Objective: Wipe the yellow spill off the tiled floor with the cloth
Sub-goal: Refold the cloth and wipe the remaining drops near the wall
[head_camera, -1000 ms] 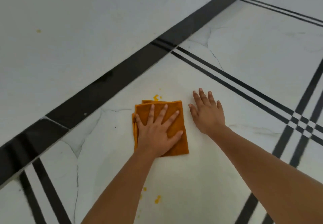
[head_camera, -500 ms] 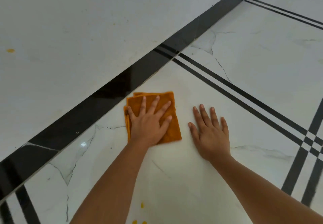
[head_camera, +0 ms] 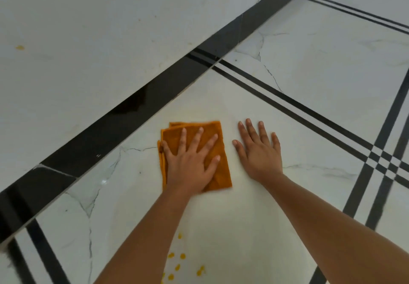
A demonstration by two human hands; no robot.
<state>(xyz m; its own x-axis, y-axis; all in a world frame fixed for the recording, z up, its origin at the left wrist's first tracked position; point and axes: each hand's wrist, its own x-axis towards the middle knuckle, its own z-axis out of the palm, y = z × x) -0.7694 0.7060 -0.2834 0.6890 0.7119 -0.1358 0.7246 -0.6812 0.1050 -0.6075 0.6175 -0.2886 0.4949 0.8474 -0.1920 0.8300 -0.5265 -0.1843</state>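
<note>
A folded orange cloth (head_camera: pixel 215 132) lies flat on the white marble floor tile (head_camera: pixel 243 217). My left hand (head_camera: pixel 190 162) presses down on it with fingers spread and straight. My right hand (head_camera: pixel 260 150) rests flat on the bare tile just right of the cloth, fingers straight, holding nothing. Several yellow spill drops (head_camera: pixel 177 261) dot the tile between my forearms near the bottom edge. A faint yellowish film shows on the tile just beyond the cloth.
A wide black skirting band (head_camera: pixel 132 111) runs diagonally at the foot of a white wall (head_camera: pixel 110 29) just left of the cloth. A small yellow spot (head_camera: pixel 20 47) marks the wall. Thin black inlay lines (head_camera: pixel 309 111) cross the floor to the right.
My left hand pushed the cloth forward toward the black band over a yellow spot, then drew it back toward me. My right hand stayed flat beside it.
</note>
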